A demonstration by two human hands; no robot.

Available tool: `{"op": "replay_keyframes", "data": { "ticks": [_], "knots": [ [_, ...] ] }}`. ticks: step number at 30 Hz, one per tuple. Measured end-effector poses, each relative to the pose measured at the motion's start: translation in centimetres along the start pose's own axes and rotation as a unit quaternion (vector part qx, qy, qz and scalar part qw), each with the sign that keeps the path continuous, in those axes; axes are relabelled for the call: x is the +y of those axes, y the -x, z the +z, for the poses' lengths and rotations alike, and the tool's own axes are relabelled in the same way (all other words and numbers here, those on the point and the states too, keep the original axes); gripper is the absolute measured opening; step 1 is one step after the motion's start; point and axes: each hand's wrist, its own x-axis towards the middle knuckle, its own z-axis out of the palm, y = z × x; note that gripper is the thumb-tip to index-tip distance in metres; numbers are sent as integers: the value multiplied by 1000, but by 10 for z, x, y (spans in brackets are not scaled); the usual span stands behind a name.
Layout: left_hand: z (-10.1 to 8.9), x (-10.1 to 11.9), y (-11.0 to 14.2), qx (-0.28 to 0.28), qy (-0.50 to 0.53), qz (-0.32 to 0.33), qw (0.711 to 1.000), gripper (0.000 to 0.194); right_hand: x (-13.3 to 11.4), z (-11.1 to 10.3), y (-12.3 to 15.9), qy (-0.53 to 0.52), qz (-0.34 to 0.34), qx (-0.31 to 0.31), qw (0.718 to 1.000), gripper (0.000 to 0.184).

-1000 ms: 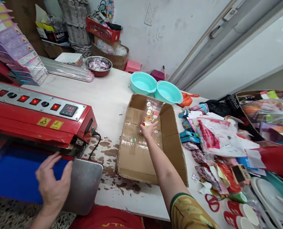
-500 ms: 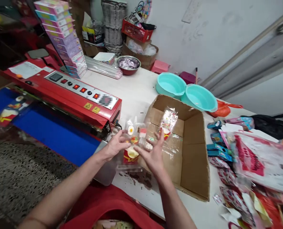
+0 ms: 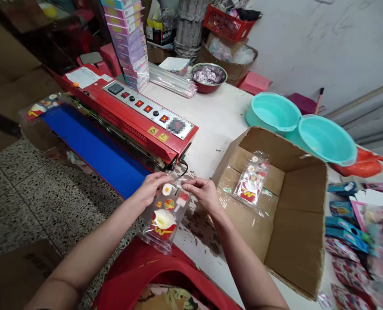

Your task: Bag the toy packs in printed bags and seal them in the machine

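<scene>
1 packet [image 3: 164,218] is pinched by the left hand [image 3: 150,189] and right hand [image 3: 206,196]. A carton [image 3: 299,206] is seen to their right.

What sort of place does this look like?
Probably a packing workshop: I see what looks like a red band sealer with a blue conveyor belt, a clear bag of food-shaped pieces, and a similar bag in an open cardboard box.

The single view looks forward and down from the wearer's head, close above the clear packet [image 3: 164,218] and table [image 3: 219,115].
</scene>
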Motion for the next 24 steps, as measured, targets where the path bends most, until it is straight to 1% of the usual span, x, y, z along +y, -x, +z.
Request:
{"op": "replay_keyframes", "data": {
  "ticks": [4, 7, 9, 11, 13, 16, 19, 20, 21, 22, 23, 24],
  "knots": [
    [4, 3, -14, 70, 10, -7, 997, 30, 9, 12, -1, -5, 11, 33, 999, 30],
    [7, 0, -25, 127, 14, 28, 991, 27, 17, 21, -5, -12, 7, 72, 997, 32],
    [6, -2, -33, 142, 15, 46, 989, 27, 21, 27, -10, -43, 5, 97, 994, 35],
    [-1, 0, -37, 145, 12, 43, 988, 29, 26, 33, -19, -93, 7, 114, 989, 40],
    [-12, 5, -37, 139, 1, 27, 990, 33, 31, 41, -32, -133, 11, 123, 984, 45],
    [-31, 15, -30, 124, -23, -1, 992, 43, 39, 57, -52, -166, 7, 146, 975, 47],
    [-46, 23, -27, 141, -43, -1, 989, 49, 38, 72, -59, -173, -12, 174, 969, 47],
    [-51, 26, -28, 156, -46, 8, 987, 48, 34, 73, -57, -148, -30, 187, 971, 45],
    [-57, 29, -29, 176, -48, 22, 983, 46, 29, 69, -53, -106, -56, 206, 971, 44],
    [-64, 32, -31, 201, -52, 41, 977, 43, 24, 60, -48, -53, -87, 229, 968, 43],
    [-72, 36, -33, 229, -67, 66, 969, 42, 18, 45, -43, 4, -122, 259, 958, 43],
    [-82, 41, -35, 263, -91, 92, 956, 42, 14, 25, -38, 60, -153, 298, 940, 45]
  ]
}}
